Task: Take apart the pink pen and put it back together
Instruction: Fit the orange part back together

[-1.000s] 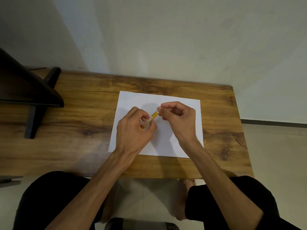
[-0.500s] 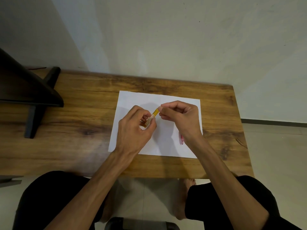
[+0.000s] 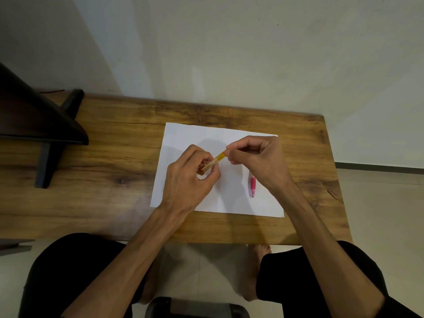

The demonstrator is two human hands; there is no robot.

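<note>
A yellow-orange pen [image 3: 218, 158] is held slanted above the white sheet of paper [image 3: 181, 136]. My left hand [image 3: 191, 177] grips its lower end, and my right hand [image 3: 257, 159] pinches its upper end between thumb and fingers. A pink pen [image 3: 252, 186] lies on the paper under my right wrist, its tip pointing toward me; its upper part is hidden by the hand.
The paper lies on a wooden table [image 3: 110, 180] against a pale wall. A dark monitor on a black stand [image 3: 46, 138] fills the table's left end. The table's right edge drops to the floor. My knees and a bare foot show below.
My right hand has drawn away to the right along the yellow pen, showing more of its barrel and uncovering the pink pen on the paper. My left hand has stayed in place.
</note>
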